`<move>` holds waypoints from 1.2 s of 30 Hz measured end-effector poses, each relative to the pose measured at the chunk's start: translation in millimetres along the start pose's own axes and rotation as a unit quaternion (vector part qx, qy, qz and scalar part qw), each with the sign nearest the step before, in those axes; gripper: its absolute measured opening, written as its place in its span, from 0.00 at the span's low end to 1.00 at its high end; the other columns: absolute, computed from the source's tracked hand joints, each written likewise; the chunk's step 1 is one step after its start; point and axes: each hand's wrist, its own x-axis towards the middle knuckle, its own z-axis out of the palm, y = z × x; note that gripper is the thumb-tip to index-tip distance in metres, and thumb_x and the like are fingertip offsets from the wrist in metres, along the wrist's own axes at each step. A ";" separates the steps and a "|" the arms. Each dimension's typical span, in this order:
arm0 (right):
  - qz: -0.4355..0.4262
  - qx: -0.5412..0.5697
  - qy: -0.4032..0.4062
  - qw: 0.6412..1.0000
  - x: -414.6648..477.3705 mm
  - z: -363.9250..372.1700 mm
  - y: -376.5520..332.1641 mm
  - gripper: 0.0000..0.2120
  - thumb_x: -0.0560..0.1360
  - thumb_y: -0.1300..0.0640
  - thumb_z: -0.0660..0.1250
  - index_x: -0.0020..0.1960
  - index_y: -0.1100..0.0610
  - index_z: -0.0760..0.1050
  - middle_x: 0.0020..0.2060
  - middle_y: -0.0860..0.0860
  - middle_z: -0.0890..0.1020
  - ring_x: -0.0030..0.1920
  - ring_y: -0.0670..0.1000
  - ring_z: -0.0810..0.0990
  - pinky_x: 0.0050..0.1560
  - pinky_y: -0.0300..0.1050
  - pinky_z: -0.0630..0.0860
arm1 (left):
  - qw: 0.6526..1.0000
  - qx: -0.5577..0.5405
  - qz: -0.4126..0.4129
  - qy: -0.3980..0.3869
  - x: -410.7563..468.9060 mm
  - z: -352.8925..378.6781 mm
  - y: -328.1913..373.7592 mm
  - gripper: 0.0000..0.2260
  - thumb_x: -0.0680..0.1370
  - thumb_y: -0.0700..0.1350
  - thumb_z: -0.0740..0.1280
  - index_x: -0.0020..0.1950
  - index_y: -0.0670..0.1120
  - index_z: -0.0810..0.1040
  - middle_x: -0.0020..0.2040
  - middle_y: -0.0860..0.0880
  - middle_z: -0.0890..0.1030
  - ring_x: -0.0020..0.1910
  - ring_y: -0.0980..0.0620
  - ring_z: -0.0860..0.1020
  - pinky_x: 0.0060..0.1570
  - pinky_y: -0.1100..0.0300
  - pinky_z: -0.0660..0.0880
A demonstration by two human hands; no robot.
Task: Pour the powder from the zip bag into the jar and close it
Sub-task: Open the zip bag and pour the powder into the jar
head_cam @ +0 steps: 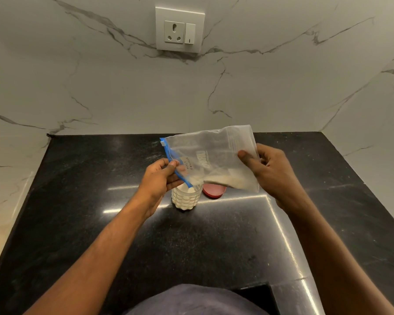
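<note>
- Blue zip strip (168,153) sits pinched between the thumb and curled fingers of your left hand (163,176). Hold that pinch firm so the mouth forms a narrow spout.
- Your right hand (268,169) grips the bag (214,151) at its closed end, thumb in front, fingers curled behind. Lift that end slowly so the powder (228,180) pooled below your thumb slides down.
- Just under your left fingertips stands the jar (187,200), open and seemingly nearly full. Aim the bag's low corner into it.
- Beyond it, below your right thumb, the lid (214,192) lies on the counter (100,178).
</note>
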 end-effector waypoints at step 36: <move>-0.141 0.053 0.076 0.986 -4.4 5.6 -6.7 0.05 0.77 0.55 0.76 0.52 0.53 0.83 0.50 0.48 0.87 0.49 0.50 0.88 0.47 0.47 0.86 | 0.983 0.151 0.083 0.065 -12.0 -18.2 -18.0 0.11 0.85 0.47 0.66 0.45 0.50 0.83 0.41 0.60 0.87 0.38 0.71 0.82 0.43 0.67 0.74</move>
